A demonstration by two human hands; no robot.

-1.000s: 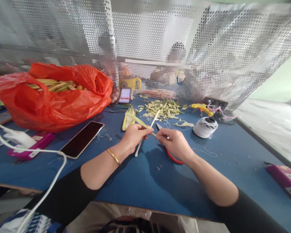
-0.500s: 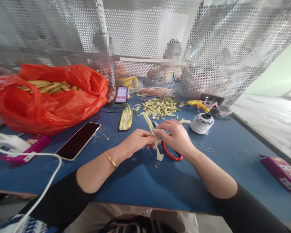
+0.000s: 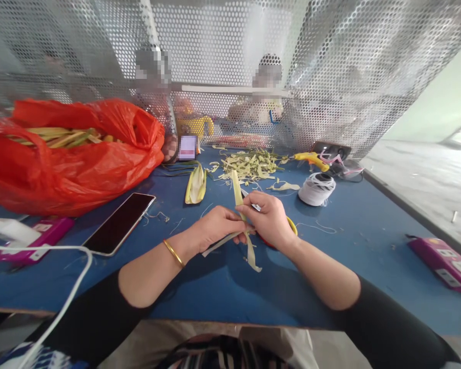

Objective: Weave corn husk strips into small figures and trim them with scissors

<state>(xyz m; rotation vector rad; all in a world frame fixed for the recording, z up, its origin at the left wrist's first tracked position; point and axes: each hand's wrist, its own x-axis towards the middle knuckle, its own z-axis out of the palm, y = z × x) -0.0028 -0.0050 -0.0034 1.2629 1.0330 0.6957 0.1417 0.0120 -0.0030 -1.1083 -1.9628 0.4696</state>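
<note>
My left hand (image 3: 217, 228) and my right hand (image 3: 267, 218) meet over the blue table (image 3: 223, 287), both pinched on pale yellow-green leaf strips (image 3: 238, 192). One strip stands up between the hands; other ends hang down and trail left below them. Under my right hand lie scissors with red and yellow handles (image 3: 290, 224), their blades showing by the fingers. A gold bangle sits on my left wrist.
A red plastic bag (image 3: 69, 159) of leaf strips sits far left. A black phone (image 3: 119, 223), a folded leaf piece (image 3: 195, 187), a heap of leaf trimmings (image 3: 249, 164), a yellow glue gun (image 3: 311, 160) and a white thread spool (image 3: 317, 188) lie around. Magenta boxes (image 3: 441, 261) rest at both edges. People sit behind the perforated metal screen (image 3: 330, 77).
Both hands drew together over the scissors. The strip turned from slanting between the hands to standing upright, with more loose ends hanging below.
</note>
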